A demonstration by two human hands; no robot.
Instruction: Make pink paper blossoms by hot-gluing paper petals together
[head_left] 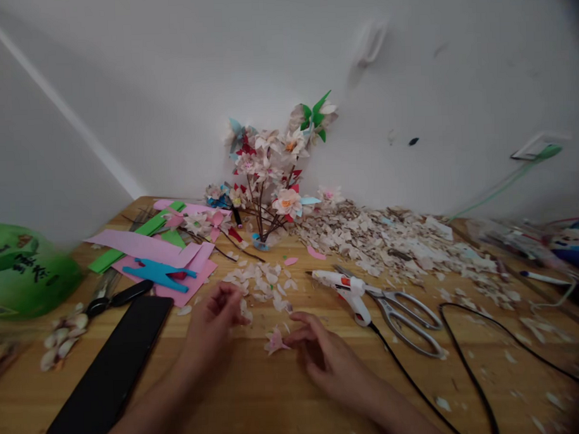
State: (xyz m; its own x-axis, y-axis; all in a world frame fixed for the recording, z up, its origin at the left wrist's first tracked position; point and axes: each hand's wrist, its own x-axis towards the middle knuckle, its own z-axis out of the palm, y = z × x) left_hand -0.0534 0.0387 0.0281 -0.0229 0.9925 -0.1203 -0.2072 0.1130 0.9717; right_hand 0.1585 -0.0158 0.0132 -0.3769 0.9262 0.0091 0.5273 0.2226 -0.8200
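Left hand (216, 316): over the near middle of the wooden table (248, 405), fingers curled inward; a pale petal (246, 312) shows at the fingertips, though I cannot tell whether they pinch it.
Right hand (319, 350): to the right of the left hand and well apart from it, fingers bent and pointing left; whether they grip the flower or only sit against it, I cannot tell.
Pink flower (275, 341): between the two hands, right at the right hand's fingertips.
Loose petals (261, 281): scattered just beyond the hands.
Glue gun (344, 288): white, lying right of the petals, nozzle toward the left, black cord (399, 365) running to the near right.
Scissors (411, 320): silver-handled, just right of the glue gun.
Petal heap (389, 235): spread over the far right.
Flower arrangement (271, 160): upright on thin brown stems at the far middle, near the wall (181, 107).
Paper sheets (148, 244): pink and green, at the far left, a blue cutout (159, 273) on top.
Black slab (112, 369): flat at the near left, phone-like.
Green container (30, 270): at the left edge.
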